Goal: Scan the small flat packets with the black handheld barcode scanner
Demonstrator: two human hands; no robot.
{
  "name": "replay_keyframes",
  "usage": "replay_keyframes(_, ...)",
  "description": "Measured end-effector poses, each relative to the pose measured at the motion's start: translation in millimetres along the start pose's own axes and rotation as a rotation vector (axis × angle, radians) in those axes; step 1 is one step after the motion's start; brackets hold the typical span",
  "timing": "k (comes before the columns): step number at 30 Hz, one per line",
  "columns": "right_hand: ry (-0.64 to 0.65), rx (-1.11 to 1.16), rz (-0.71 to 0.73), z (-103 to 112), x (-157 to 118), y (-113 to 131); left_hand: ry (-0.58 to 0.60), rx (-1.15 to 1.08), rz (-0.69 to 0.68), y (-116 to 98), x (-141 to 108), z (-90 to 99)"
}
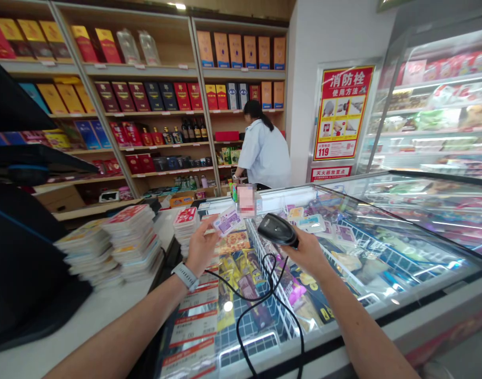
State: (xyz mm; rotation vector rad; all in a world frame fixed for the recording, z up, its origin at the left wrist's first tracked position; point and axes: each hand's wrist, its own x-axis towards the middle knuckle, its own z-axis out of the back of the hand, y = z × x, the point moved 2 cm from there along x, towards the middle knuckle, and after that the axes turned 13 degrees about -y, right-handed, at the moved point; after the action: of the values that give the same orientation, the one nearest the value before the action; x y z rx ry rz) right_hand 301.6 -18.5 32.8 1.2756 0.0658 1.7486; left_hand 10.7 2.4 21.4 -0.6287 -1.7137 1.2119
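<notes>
My left hand point(201, 247) pinches a small flat lilac-and-white packet point(227, 221) at its fingertips, above the freezer's edge. My right hand point(304, 251) grips a black handheld barcode scanner point(277, 230), its head pointing left towards the packet, with a small gap between them. The scanner's black cable point(260, 300) loops down across the freezer's glass lid point(383, 231). Beside my left hand stands a stack of red-topped flat packets point(185, 223).
Taller stacks of flat packets point(132, 239) stand on the white counter point(94, 316) at left. A dark bag or jacket point(19, 263) bulks at the left edge. A person in a pale blue shirt point(264, 152) stands at wooden shelves of boxed goods point(241, 68). A lit display fridge point(434, 110) stands at right.
</notes>
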Motion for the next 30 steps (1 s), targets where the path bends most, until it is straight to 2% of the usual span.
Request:
replay_keyframes(19,-0.008,-0.007,0.031,0.9,0.3,2.3,0.006,-0.082,-0.03,7.4,2.8,-0.6)
replay_keyframes(30,0.0,-0.024,0.029,0.7,0.5,2.7,0.002,-0.085,-0.012,4.2,0.7,-1.9)
